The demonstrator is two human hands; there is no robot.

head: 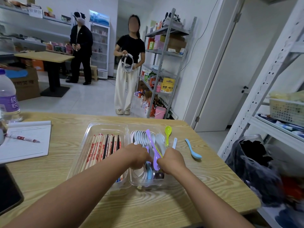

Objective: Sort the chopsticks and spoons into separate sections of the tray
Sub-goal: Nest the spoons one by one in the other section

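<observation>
A clear two-section plastic tray [92,129] lies on the wooden table. Its left section holds several chopsticks [102,148], most in red-and-white wrappers and a few black. The right section holds several white spoons [141,135] plus coloured ones. My left hand [137,156] reaches into the right section with its fingers curled among the spoons; what it holds is hidden. My right hand [172,160] grips the bowl end of a purple spoon [152,143] that slants up over the pile. A green spoon [168,134], a white stick-like piece [174,143] and a blue spoon [193,149] lie on the table right of the tray.
A notepad [24,142] with a pen [23,138] and a water bottle [8,99] sit at the table's left. A dark device [8,193] lies at the left edge. Metal shelves [271,66] and a black bag [253,165] stand close on the right. Two people [128,66] stand beyond the table.
</observation>
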